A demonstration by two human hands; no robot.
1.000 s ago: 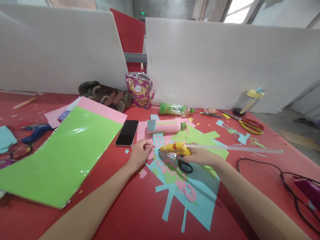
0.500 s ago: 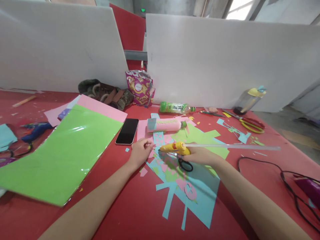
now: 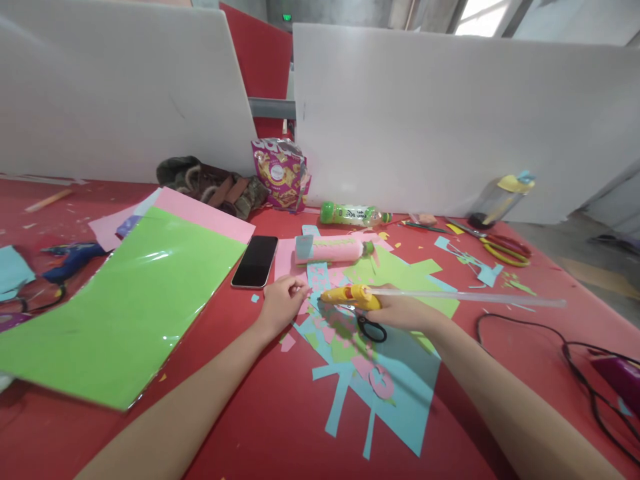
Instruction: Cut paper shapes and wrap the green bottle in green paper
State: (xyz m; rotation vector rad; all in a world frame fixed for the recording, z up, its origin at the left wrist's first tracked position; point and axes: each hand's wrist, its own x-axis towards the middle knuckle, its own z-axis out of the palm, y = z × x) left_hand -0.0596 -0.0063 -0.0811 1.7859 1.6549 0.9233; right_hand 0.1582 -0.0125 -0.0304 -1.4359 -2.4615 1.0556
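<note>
My right hand (image 3: pixel 400 311) is wrapped round a yellow hot glue gun (image 3: pixel 350 295), whose nozzle points left. A long clear glue stick (image 3: pixel 465 295) sticks out of its back end. Just left of the nozzle, my left hand (image 3: pixel 283 300) pinches a small pink paper piece (image 3: pixel 309 291), its shape too small to make out. Beneath the gun lie scissors (image 3: pixel 371 329) with black handles, partly hidden, on blue paper (image 3: pixel 400 407) strewn with pink and green scraps. Beyond the hands, a bottle wrapped in pink paper (image 3: pixel 333 249) lies on its side.
A phone (image 3: pixel 255 261) and a large green sheet (image 3: pixel 135 307) in clear film lie to the left, near a blue glue gun (image 3: pixel 75 261). Farther back are a green-labelled bottle (image 3: pixel 350 214), a snack bag (image 3: pixel 280 173) and red-and-yellow-handled scissors (image 3: pixel 505 248). A black cable (image 3: pixel 525 321) runs at right.
Both hands keep their places, the glue gun's nozzle staying beside the pinched pink piece. The view has tilted very slightly; otherwise the things on the table look the same.
</note>
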